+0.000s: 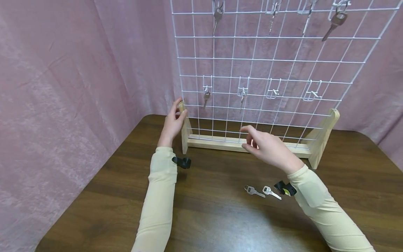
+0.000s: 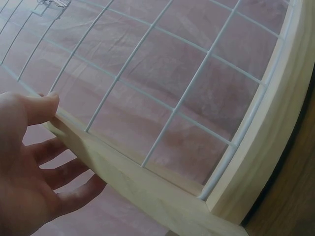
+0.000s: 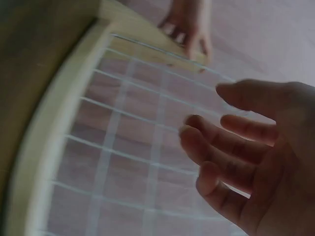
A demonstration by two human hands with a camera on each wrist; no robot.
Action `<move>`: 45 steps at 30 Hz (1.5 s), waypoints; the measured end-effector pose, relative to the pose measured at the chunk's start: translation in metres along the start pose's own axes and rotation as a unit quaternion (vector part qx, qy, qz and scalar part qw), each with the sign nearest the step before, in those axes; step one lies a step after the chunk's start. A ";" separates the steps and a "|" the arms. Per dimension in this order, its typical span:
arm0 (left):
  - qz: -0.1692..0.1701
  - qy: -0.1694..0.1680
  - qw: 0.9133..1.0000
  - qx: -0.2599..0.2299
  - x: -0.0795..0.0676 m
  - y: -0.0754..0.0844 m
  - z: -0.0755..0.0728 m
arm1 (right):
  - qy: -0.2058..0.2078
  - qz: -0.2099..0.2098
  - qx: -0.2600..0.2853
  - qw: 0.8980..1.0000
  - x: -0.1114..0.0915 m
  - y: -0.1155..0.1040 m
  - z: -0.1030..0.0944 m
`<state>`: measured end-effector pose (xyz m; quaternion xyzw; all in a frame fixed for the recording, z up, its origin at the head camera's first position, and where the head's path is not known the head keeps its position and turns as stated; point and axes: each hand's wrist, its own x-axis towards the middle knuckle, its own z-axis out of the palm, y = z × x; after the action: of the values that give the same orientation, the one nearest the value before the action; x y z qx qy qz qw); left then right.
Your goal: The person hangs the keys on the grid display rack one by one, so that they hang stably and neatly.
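Observation:
My left hand (image 1: 172, 124) holds the top of the left wooden side support (image 1: 184, 134) of a white wire grid rack (image 1: 233, 66). In the left wrist view its thumb lies on one side of the wood and its fingers on the other. My right hand (image 1: 267, 145) hovers in front of the grid's lower part, fingers loosely bent, nothing in it. Two loose keys lie on the table below it: a key with a ring (image 1: 254, 191) and a second silver key (image 1: 271, 192). On the lower row of hooks hang a key (image 1: 206, 97) at left and another key (image 1: 242, 99) beside it.
Two lower hooks at right, one hook (image 1: 273, 91) and its neighbour (image 1: 312, 94), carry no key. Several keys, among them a large key (image 1: 336, 22), hang along the top row. The right wooden support (image 1: 324, 140) stands on the brown table (image 1: 214, 206). Pink cloth (image 1: 78, 70) hangs behind.

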<state>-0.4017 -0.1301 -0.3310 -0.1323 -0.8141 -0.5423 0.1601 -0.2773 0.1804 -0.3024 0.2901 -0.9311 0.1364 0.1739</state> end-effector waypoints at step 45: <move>-0.022 0.004 1.000 0.010 -0.003 0.004 0.001 | -0.353 -0.156 0.106 0.917 -0.016 0.022 0.060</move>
<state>-0.3976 -0.1278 -0.3296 -0.1105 -0.8217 -0.5379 0.1528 -0.2926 0.1850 -0.3669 0.4776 -0.8551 0.0942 -0.1784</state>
